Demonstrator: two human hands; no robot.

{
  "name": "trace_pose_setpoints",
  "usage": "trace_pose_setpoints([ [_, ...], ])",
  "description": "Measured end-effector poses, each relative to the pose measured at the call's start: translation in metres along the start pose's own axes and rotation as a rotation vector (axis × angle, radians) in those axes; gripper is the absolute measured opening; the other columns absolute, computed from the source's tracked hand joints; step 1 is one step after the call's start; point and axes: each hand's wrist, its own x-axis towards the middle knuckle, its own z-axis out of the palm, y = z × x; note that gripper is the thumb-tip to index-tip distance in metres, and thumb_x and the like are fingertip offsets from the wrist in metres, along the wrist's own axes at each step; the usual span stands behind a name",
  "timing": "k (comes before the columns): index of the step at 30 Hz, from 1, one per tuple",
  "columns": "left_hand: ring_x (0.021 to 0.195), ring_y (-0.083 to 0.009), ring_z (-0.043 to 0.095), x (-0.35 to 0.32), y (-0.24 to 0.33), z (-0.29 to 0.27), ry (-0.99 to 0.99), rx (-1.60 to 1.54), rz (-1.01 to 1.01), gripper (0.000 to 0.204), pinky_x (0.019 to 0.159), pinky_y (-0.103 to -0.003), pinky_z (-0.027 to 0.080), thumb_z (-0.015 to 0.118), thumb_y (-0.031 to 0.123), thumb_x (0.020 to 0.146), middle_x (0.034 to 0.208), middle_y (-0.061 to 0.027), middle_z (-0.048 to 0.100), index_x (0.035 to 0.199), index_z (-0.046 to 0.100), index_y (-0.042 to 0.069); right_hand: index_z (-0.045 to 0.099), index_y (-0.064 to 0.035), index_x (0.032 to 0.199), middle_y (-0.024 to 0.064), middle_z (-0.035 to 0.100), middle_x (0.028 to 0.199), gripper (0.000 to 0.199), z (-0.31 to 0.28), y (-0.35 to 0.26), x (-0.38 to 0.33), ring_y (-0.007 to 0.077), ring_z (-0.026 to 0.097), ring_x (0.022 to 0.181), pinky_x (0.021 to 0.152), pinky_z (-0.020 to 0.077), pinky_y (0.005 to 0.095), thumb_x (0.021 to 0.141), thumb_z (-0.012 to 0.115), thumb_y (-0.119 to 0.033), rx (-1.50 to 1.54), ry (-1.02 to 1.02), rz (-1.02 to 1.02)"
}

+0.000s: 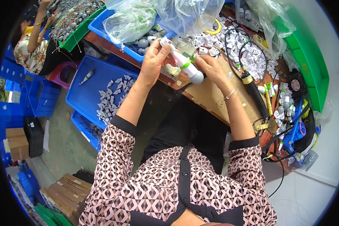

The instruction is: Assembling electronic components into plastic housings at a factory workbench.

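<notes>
My left hand point(153, 60) and my right hand point(211, 67) together hold a white tube-shaped plastic device point(184, 63) with a green ring around its middle and a rounded grey end. The device lies slanted above the near edge of a brown workbench point(209, 96). My left hand grips its upper end. My right hand's fingers touch its middle part near the green ring. A thin bracelet sits on my right wrist.
Several small white parts point(248, 56) and black cables litter the bench. Clear plastic bags point(177, 15) lie over a blue tray behind. A blue crate point(88, 94) with white parts stands at my left. Another person point(32, 45) sits at far left. A green bin point(312, 64) is at right.
</notes>
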Motion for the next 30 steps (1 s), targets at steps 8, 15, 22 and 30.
trace_pose_setpoints([
  [8,0.082,-0.0119,0.059,-0.005,0.003,-0.001,-0.051,-0.025,-0.026,0.022,0.072,-0.024,0.048,0.047,0.02,0.096,0.093,-0.007,0.062,0.111,0.049,0.004,0.06,-0.0063,0.078,-0.0053,0.052,0.067,0.025,0.02,-0.015,0.005,0.0029,0.044,0.06,0.052,0.0344,0.0212,0.09,0.056,-0.027,0.523,-0.079,0.216],
  [15,0.085,-0.0125,0.055,0.001,0.003,0.006,-0.062,-0.096,-0.036,0.025,0.074,-0.027,0.045,0.045,0.022,0.097,0.093,-0.0069,0.059,0.113,0.048,0.004,0.061,-0.0078,0.082,-0.0046,0.055,0.071,0.025,0.008,0.006,0.001,0.0051,0.049,0.065,0.061,0.0385,0.0213,0.092,0.052,-0.029,0.587,-0.129,0.187],
  [22,0.087,-0.0127,0.056,0.015,-0.008,0.032,-0.202,-0.181,-0.081,0.028,0.078,-0.027,0.045,0.046,0.023,0.096,0.093,-0.0063,0.058,0.116,0.048,0.003,0.056,-0.0005,0.112,0.0031,0.057,0.1,0.035,-0.013,-0.038,-0.073,0.0097,0.052,0.095,0.086,0.0396,0.026,0.094,0.05,-0.03,0.661,-0.146,0.095],
  [30,0.083,-0.0113,0.057,0.037,-0.035,0.068,-0.273,0.2,-0.077,0.035,0.072,-0.024,0.045,0.048,0.02,0.094,0.107,-0.0095,0.057,0.123,0.047,0.001,0.053,-0.0015,0.113,0.0077,0.056,0.099,0.037,-0.028,-0.014,-0.152,0.0171,0.053,0.092,0.083,0.0422,0.0292,0.084,0.064,-0.02,-0.12,0.61,0.094],
])
